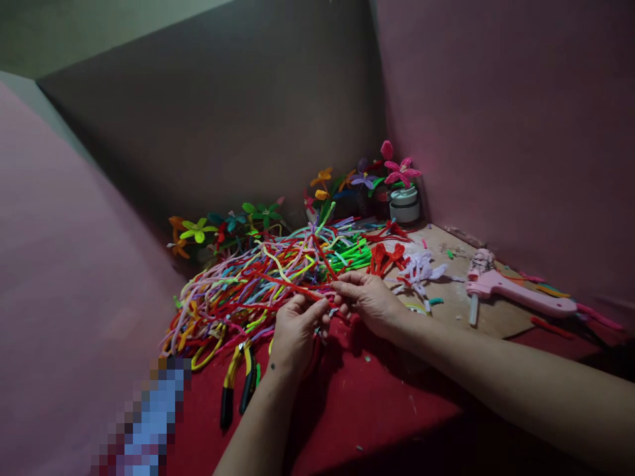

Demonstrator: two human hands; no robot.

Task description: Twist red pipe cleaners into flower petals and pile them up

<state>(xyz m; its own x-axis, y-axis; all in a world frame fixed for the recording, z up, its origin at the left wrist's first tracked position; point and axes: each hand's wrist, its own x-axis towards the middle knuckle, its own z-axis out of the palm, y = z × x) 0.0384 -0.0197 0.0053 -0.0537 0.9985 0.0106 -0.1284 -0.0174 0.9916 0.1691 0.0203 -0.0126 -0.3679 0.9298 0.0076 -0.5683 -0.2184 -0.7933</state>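
Observation:
My left hand (296, 330) is closed, thumb against fingers, on a red pipe cleaner (292, 287) whose free end sticks out to the upper left. Close beside it, my right hand (374, 305) pinches the red pipe cleaner too, with a length rising up and left from its fingertips. Both hands hover over the front edge of a large heap of many-coloured pipe cleaners (223, 284). Just left of my left wrist lie pliers (241, 377) with yellow and black handles. Fingers partly hide where the red piece bends.
A pink glue gun (516, 291) lies on a brown board (451, 248) at right. Red looped pieces (384, 259) and white ones (419, 270) are nearer. Pipe-cleaner flowers (198, 229) and a white pot (405, 206) stand at the back. A red cloth (377, 390) covers the table.

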